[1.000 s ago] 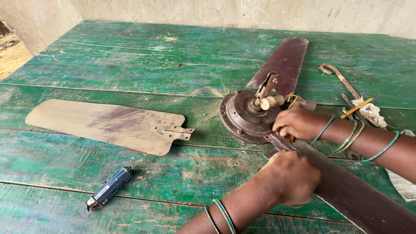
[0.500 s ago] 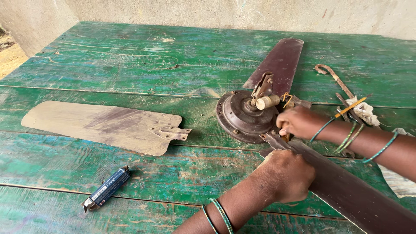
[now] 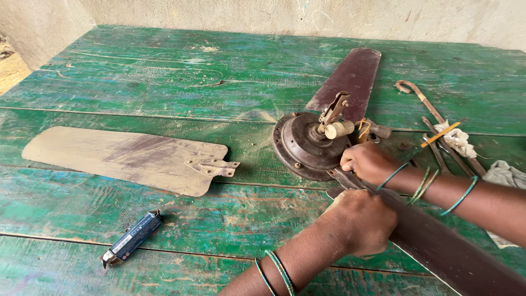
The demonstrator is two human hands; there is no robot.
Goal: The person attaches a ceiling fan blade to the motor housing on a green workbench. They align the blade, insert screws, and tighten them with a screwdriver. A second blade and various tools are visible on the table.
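A rusty brown fan motor (image 3: 304, 145) lies on green painted planks (image 3: 164, 71). One brown blade (image 3: 350, 77) points away from it, and another brown blade (image 3: 455, 252) runs toward the lower right. My left hand (image 3: 361, 219) is closed over the near edge of that lower blade, close to its root. My right hand (image 3: 367, 161) is curled around the blade's metal bracket where it meets the motor; whatever lies under its fingers is hidden. A detached pale blade (image 3: 126, 159) with its bracket lies to the left.
A small blue box-shaped object (image 3: 131, 238) lies at the lower left. Metal rods with a hooked end (image 3: 433, 112), a yellow-handled tool (image 3: 441, 134) and white rags (image 3: 457, 140) sit to the right of the motor. A plaster wall (image 3: 274, 13) borders the far edge.
Both hands stay in about the same place on the lower blade and bracket. The view has shifted slightly.
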